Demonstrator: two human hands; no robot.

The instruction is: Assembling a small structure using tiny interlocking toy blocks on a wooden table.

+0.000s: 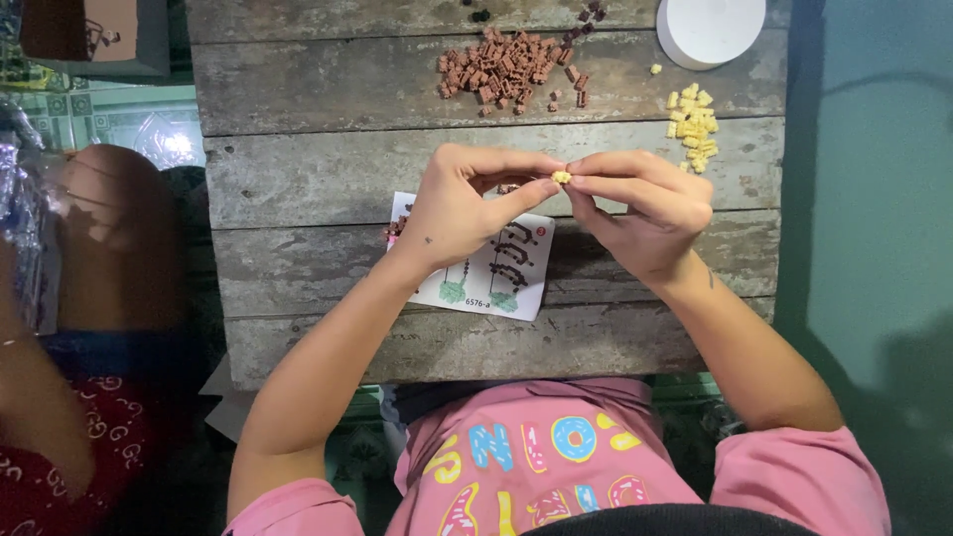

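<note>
My left hand [465, 203] and my right hand [645, 203] meet above the wooden table [328, 174], fingertips pinched together on a tiny yellow block piece [562, 178]. Under my hands lies a white instruction sheet [516, 283] with small drawings on it, partly covered by my left hand. A pile of small brown blocks [506, 67] sits further away near the table's far edge. To its right is a smaller pile of yellow blocks [693, 127].
A round white container [710, 30] stands at the far right corner of the table. Another person's knee and leg [119, 233] are at the left, beside the table. A teal floor [874, 199] lies to the right.
</note>
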